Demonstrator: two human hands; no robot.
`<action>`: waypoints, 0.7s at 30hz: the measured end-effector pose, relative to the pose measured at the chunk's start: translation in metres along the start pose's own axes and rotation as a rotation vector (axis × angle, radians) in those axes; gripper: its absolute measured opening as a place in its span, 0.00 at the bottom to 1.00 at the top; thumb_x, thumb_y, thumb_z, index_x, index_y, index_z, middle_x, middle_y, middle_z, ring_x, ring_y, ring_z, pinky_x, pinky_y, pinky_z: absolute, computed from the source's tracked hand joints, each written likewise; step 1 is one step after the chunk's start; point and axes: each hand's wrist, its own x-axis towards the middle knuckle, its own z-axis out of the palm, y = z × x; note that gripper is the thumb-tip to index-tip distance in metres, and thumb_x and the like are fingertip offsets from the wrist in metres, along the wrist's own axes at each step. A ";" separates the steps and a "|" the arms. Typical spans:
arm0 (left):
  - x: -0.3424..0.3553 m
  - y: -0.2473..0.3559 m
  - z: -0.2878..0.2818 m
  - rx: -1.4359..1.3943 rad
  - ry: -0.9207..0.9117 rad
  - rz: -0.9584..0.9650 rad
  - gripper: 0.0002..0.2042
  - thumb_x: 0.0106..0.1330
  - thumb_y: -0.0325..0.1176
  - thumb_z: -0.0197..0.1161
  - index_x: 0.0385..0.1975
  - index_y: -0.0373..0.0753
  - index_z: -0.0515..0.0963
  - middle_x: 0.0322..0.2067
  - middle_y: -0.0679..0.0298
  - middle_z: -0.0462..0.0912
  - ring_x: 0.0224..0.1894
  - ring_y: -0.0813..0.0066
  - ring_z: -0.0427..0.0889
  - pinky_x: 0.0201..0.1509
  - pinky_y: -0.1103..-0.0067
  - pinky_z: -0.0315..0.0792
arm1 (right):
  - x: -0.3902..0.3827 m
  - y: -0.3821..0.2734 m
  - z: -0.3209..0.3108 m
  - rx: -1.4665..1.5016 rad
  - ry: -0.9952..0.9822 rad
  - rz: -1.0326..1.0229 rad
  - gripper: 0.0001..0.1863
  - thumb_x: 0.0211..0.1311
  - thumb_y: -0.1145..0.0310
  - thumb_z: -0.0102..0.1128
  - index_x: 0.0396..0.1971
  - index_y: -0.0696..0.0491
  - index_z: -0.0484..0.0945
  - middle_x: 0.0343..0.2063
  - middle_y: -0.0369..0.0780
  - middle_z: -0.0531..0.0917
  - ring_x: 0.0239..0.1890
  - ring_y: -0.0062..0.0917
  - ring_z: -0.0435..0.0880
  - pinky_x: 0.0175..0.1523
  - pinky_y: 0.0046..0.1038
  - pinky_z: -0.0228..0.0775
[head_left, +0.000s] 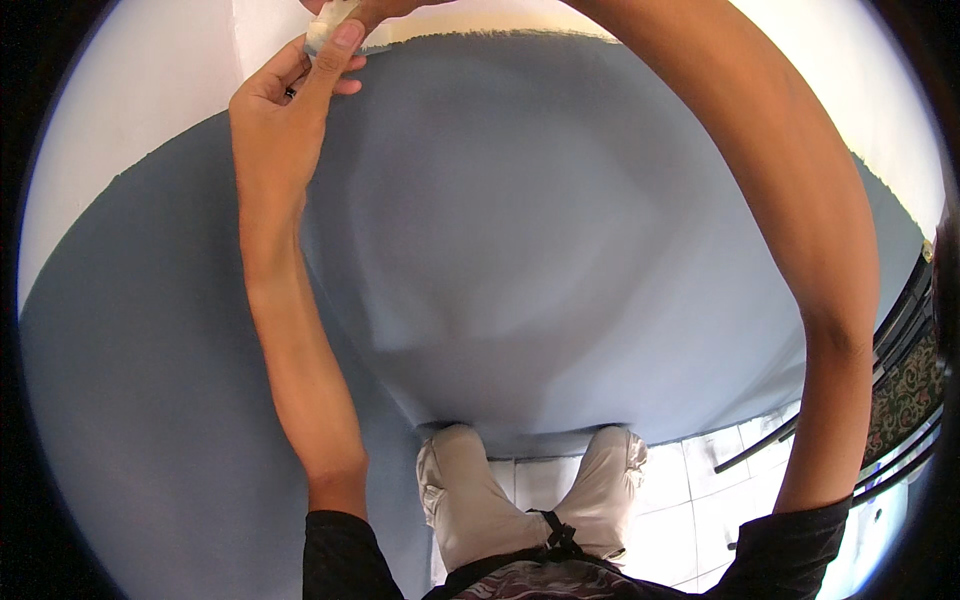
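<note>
My left hand (290, 90) is raised to the upper left, in the corner where two walls meet. Its thumb and fingers pinch a small pale cream wad that looks like masking tape (328, 22). A dark ring shows on one finger. My right arm arches over from the right, and my right hand (385, 7) meets the same wad from the other side. The picture's top edge cuts off most of that hand, but its visible fingers are closed against the wad. Behind both hands, the grey paint (520, 200) ends in a rough line below the pale upper wall (150, 80).
A cream strip (500, 37) runs along the paint's upper edge. At the right stands a dark-framed chair (905, 400) with a patterned seat. White floor tiles (690, 490) lie below, and my legs in beige trousers (470, 500) are close to the wall.
</note>
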 end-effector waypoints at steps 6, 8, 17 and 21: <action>0.002 -0.002 -0.005 -0.026 0.004 0.000 0.23 0.74 0.50 0.65 0.51 0.32 0.84 0.35 0.60 0.89 0.39 0.77 0.87 0.49 0.81 0.76 | -0.015 0.017 0.012 0.158 0.084 0.009 0.13 0.63 0.73 0.62 0.46 0.62 0.83 0.39 0.51 0.88 0.41 0.40 0.87 0.49 0.38 0.78; 0.002 -0.003 -0.005 0.009 0.003 0.021 0.24 0.74 0.49 0.65 0.51 0.31 0.84 0.36 0.59 0.88 0.40 0.76 0.87 0.49 0.81 0.77 | -0.018 0.014 0.009 0.215 0.043 0.136 0.13 0.64 0.74 0.57 0.45 0.64 0.83 0.35 0.53 0.87 0.38 0.40 0.87 0.47 0.37 0.77; 0.008 -0.003 -0.019 -0.030 -0.128 -0.036 0.27 0.76 0.50 0.61 0.55 0.27 0.81 0.45 0.55 0.87 0.44 0.73 0.87 0.57 0.77 0.79 | -0.038 0.027 0.062 0.332 0.352 0.129 0.13 0.65 0.74 0.55 0.43 0.65 0.83 0.37 0.54 0.87 0.39 0.40 0.86 0.49 0.35 0.77; 0.009 -0.003 -0.014 -0.089 -0.104 -0.023 0.24 0.77 0.49 0.60 0.51 0.27 0.82 0.43 0.56 0.87 0.44 0.72 0.87 0.56 0.78 0.80 | -0.045 0.031 0.070 0.349 0.451 0.090 0.12 0.66 0.74 0.57 0.45 0.64 0.82 0.40 0.52 0.86 0.42 0.40 0.86 0.51 0.36 0.76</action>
